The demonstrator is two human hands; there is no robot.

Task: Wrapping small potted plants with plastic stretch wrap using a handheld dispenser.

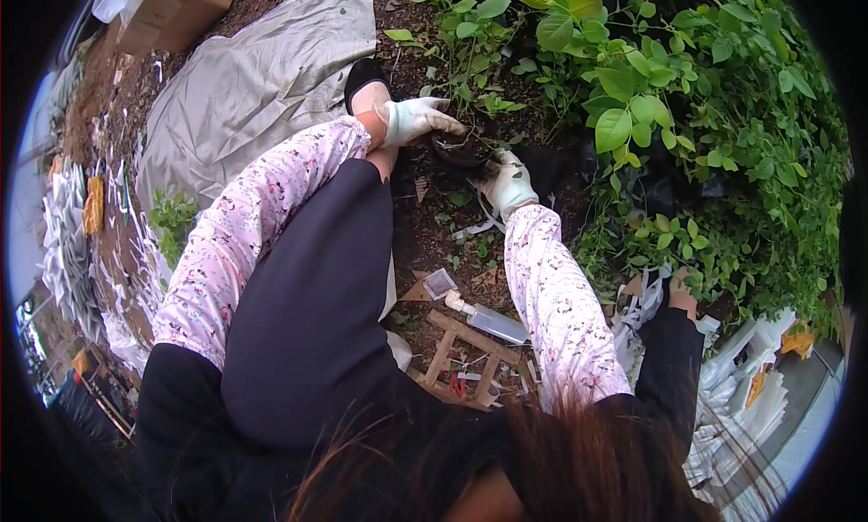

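A small black pot (459,150) sits on the dark soil (425,224) at the foot of the leafy green plants (651,97), low in the ground between the two gloved hands. The left hand (416,118), in a pale glove, rests on the pot's far-left rim, its fingers (443,121) curled over the edge and touching it. The right hand (508,183), gloved alike, presses against the pot's near-right side; whether its fingers close on the rim cannot be told, as they are partly hidden.

Stems and leaves crowd the pot from behind and to the right, leaving little free room there. Toward the person the soil is more open, strewn with scraps. Nearer the knees lie a small wooden frame (461,359) and a clear plastic bottle (488,319), well apart from the pot. A grey sheet (253,79) is spread on the ground to the left, its edge ending beside a black shoe (364,74).
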